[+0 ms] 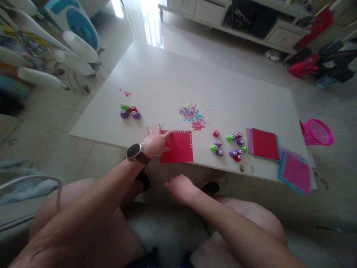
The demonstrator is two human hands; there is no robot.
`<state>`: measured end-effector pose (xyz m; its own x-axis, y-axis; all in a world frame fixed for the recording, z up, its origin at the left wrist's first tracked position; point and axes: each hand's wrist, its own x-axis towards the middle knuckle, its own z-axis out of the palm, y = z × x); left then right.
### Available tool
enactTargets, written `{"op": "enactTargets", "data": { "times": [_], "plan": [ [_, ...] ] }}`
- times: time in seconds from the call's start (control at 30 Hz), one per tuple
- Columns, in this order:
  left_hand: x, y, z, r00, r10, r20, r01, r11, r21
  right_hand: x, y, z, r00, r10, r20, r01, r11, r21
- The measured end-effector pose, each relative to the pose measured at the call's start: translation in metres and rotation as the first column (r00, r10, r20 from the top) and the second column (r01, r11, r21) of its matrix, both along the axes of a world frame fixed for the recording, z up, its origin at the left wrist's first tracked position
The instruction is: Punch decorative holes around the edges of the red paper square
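A red square sheet (180, 147) lies at the table's near edge, with small light holes or dots along its top, left and upper right borders. My left hand (156, 143), wearing a watch on the wrist, rests with spread fingers over the sheet's left side. Below the table edge, my right hand (180, 189) hangs apart from the sheet with curled fingers; whatever they may hold is hidden. Beyond the sheet is a loose heap of pink, blue and pale confetti (193, 116). Several small green, red and purple craft punches (130, 111) stand to the left, and more punches (219, 148) to the right.
A stack of coloured sheets (265, 144) and a pile of sheets with dotted borders (295, 172) lie at the table's right end. A few pink bits (127, 93) are at the left. Beside the table stands a pink basket (319, 132); a white cabinet (210, 13) is beyond.
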<state>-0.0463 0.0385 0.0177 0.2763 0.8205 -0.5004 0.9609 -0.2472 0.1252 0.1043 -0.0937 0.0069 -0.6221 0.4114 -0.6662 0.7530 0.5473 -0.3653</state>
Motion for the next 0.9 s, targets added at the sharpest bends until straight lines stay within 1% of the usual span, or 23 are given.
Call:
{"op": "enactTargets", "data": {
  "times": [0.1,0.4,0.6,0.73,0.9],
  "plan": [
    [0.0000,0.0004,-0.0016,1.000,0.022,-0.005,-0.022,1.000,0.013,-0.0008,0.0005,0.0014,1.000,-0.007,0.004,0.007,1.000,-0.009],
    [-0.0004,0.0001,-0.0017,0.999,0.030,0.033,-0.031,0.999,0.012,-0.0018,0.0008,0.0038,1.000,0.004,0.019,-0.004,1.000,-0.016],
    [0.0001,0.0005,-0.0006,0.999,0.029,0.034,-0.029,1.000,-0.002,-0.0010,0.0010,0.0049,1.000,-0.007,0.027,0.007,1.000,-0.001],
    [0.0002,-0.0006,0.0000,0.998,0.036,0.051,-0.037,0.999,0.011,-0.0015,0.0009,0.0051,1.000,-0.016,0.021,0.016,1.000,-0.006],
    [0.0009,-0.0004,-0.0003,0.999,0.033,0.020,-0.033,0.999,0.002,-0.0016,0.0011,0.0055,1.000,-0.019,0.009,0.019,1.000,-0.002]
  ]
}}
